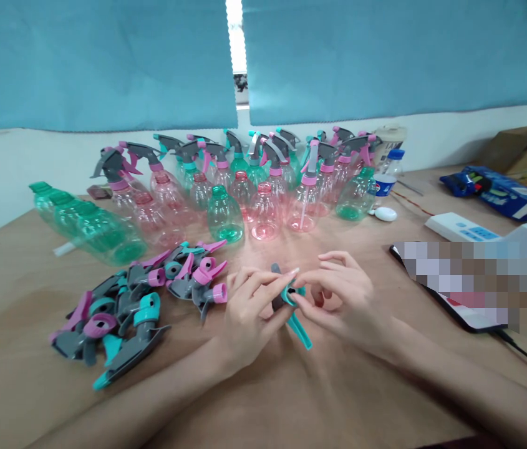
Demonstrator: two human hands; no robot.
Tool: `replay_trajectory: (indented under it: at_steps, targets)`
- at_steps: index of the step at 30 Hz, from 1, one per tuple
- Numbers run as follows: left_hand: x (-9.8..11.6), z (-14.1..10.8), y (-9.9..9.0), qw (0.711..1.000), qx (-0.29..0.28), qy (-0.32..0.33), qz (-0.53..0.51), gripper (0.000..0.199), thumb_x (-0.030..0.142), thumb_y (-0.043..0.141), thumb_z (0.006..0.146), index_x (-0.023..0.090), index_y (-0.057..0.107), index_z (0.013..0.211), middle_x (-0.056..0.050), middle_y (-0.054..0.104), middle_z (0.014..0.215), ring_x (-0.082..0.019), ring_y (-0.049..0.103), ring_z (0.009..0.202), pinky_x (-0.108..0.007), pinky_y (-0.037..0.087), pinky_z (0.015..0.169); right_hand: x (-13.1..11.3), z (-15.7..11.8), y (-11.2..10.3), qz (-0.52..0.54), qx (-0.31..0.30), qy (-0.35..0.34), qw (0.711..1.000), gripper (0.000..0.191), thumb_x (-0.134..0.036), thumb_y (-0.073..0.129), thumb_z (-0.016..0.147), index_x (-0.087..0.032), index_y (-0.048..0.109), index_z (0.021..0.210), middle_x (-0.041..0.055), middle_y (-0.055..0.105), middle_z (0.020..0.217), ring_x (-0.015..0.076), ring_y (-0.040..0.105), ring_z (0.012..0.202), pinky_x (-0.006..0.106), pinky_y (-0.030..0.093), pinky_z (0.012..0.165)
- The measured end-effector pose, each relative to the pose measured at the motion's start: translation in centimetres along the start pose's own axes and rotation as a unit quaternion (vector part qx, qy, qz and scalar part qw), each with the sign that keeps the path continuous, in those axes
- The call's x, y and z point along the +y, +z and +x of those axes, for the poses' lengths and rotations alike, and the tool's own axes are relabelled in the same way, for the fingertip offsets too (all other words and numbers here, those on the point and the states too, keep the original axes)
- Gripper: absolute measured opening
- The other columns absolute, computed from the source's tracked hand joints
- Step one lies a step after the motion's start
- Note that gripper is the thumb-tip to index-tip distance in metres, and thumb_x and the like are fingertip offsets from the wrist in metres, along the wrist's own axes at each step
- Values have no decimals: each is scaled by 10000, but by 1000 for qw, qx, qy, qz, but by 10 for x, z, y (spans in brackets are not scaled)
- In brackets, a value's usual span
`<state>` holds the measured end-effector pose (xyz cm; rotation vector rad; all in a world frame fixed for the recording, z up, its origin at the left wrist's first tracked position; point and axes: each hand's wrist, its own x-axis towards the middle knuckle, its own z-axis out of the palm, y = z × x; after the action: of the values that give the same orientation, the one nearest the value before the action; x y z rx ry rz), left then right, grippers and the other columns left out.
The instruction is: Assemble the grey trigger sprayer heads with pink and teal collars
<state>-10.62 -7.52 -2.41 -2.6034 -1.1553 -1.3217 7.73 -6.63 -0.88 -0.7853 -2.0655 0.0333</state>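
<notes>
A grey and teal trigger spray head (299, 332) is held between my two hands above the table, its teal trigger pointing down toward me. My left hand (251, 308) is wrapped round its grey body. The thumb and forefinger of my right hand (345, 296) are closed on its teal collar, whose opening faces me. My right hand's other fingers are curled or raised, and part of the spray head is hidden behind the fingers. Loose spray heads (144, 308) in grey, pink and teal lie in a pile left of my left hand.
Behind my hands stand several pink and green bottles (226, 215), many with spray heads fitted. Green bottles (99, 231) stand at the left. A phone (459, 287) with a cable, a power strip (464, 227), a blue packet (501, 193) and a drink bottle (385, 184) are on the right.
</notes>
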Motion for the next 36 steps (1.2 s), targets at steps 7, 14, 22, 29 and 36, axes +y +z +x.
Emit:
replay_trajectory:
  at_steps: [7,14,22,29,36]
  targets:
    - [2,0,-1,1000,-6,-3,-15,293,211,641,830,243,616,1120,-20,657,905,-193,523,863,-334,374,754,3,-8,2,16,18,-28,999,67,-162,594,789,-193,554,832,-83,503,518,84,496,450,354,435,806]
    - [-1,0,-1,998,-12,-32,-43,325,159,661,807,227,601,1119,-26,638,952,-201,516,904,-352,385,806,8,-10,1,47,-15,-42,998,126,-239,600,817,-203,581,937,-65,569,567,105,529,484,375,435,820]
    - [-1,1,-1,998,-13,-48,-46,302,256,617,855,240,595,1156,-38,628,926,-207,518,890,-363,412,796,8,-13,6,44,-29,-45,998,263,-357,606,855,-191,589,1058,-46,619,608,118,582,551,358,416,828]
    - [-2,0,0,996,-15,-73,-45,317,231,623,850,247,598,1165,-33,621,926,-209,515,905,-368,414,818,11,-11,4,28,-15,-32,999,207,-362,591,870,-182,627,966,-52,589,546,103,540,473,337,424,788]
    - [-3,1,0,996,-9,-73,-57,327,247,617,857,249,593,1182,-35,625,931,-206,516,894,-361,432,806,10,-15,9,50,-37,-40,997,254,-376,553,896,-200,609,1070,-55,601,578,104,544,516,323,427,783]
